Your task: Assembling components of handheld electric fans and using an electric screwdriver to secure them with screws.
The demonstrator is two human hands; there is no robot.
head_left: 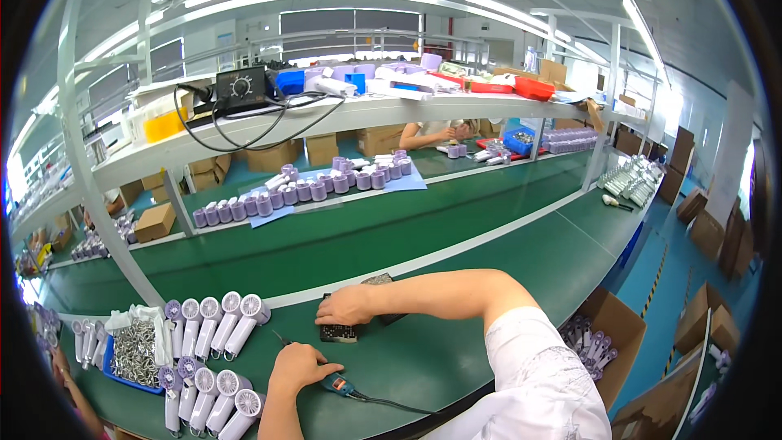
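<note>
My left hand (301, 368) is closed around a corded tool with a blue body (338, 385). The tool's thin dark tip points up and left past my knuckles, and its black cord trails right across the green bench. My right hand (346, 306) reaches across from the right, with its fingers bent over a black block dotted with small pale marks (338, 334). Its palm hides the middle of that block. A second dark block (389, 315) lies partly under my right forearm.
Lilac-and-white handheld fans (238, 327) lie in rows at the left, beside a blue tray (134, 387) of small metal parts. Lilac parts (301, 191) line the far belt, where another person's hands (460, 130) work. A cardboard box (623, 330) of fans stands at the right.
</note>
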